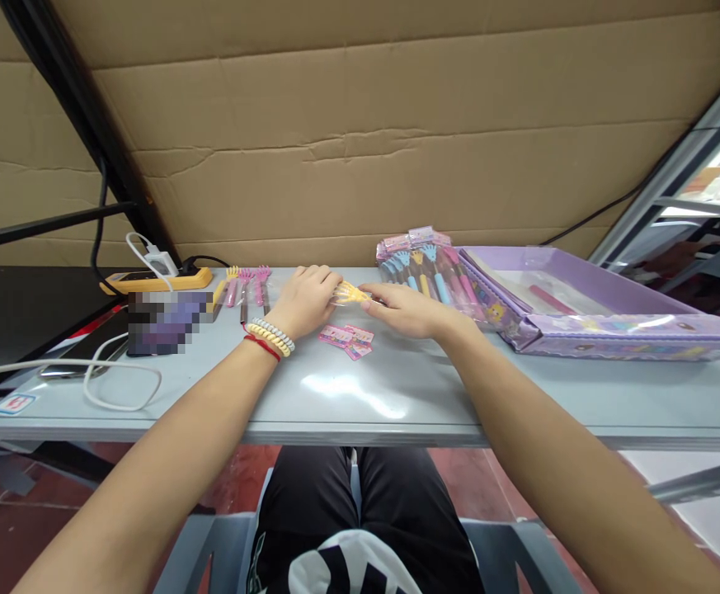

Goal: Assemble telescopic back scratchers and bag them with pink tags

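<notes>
My left hand point(304, 299) and my right hand point(404, 309) meet over the grey table point(397, 396), both pinching a small yellow hand-shaped toy point(350, 292) in a clear wrapper. The left wrist wears coiled and red bracelets. Small pink cards point(345, 338) lie on the table just under my hands. Loose hand-topped pens point(247, 290), pink and yellow, lie to the left of my left hand. A pile of packaged hand-topped pens point(425, 268) lies to the right of my right hand.
A purple display box point(607, 330) lies open at the right. A yellow power strip point(155, 280) with a white charger and a white cable point(87, 375) sit at the left. A cardboard wall stands behind the table. A metal shelf rises at far right.
</notes>
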Available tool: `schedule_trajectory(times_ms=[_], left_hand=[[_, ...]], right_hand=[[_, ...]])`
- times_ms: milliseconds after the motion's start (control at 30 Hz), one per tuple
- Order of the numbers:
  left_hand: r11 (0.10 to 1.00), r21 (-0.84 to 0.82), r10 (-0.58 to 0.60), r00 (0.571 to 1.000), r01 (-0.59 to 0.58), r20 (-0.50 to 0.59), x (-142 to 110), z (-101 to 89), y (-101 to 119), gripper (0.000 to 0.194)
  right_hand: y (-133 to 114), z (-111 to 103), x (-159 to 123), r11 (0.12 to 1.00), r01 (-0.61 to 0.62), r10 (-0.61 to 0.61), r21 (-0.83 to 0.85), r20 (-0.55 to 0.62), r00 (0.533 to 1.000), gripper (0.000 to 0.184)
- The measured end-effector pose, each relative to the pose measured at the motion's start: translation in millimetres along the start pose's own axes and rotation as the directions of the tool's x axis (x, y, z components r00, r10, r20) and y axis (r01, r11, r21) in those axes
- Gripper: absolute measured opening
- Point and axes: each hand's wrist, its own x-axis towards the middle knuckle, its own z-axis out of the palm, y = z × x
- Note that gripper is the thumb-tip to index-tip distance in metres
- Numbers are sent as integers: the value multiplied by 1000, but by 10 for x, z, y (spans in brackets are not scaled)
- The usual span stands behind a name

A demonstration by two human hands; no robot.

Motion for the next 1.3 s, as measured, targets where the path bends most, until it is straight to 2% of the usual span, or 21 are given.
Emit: schedule_trajectory(times_ms=[133,233,467,667,800,1067,1200,1300], left_hand=[[999,-9,-46,999,46,2,-3,-21,-17,30],[997,-18,-75,997,75,-7,-15,-24,-30,32],[995,-13,-103,995,102,-8,-25,-31,-30,33],[994,-29,-107,994,107,13,-30,-16,-41,35],[993,-45,-108,994,108,10,-36,-15,-51,36],[996,-76,37,999,-38,-8,-29,-4,-48,29],[991,-46,125,992,-125,-6,-23,-3,3,25],[987,-31,160,987,-160,13,-11,-3,51,25]], right_hand=[[-18,-41,-28,995,-89,90,-47,21,996,55],[27,-51,-36,992,-107,109,-69,27,994,57],[57,-47,-24,986,-100,109,-133,63,992,62],[25,-70,-47,987,-53,54,-149,1,999,66],[36,-67,-52,986,-68,70,-155,5,998,68],[30,-49,-35,986,-88,99,-141,71,993,75],[-53,-48,-46,996,-67,71,-60,77,995,59],[-116,-11,-35,999,-41,41,-3,32,999,44]])
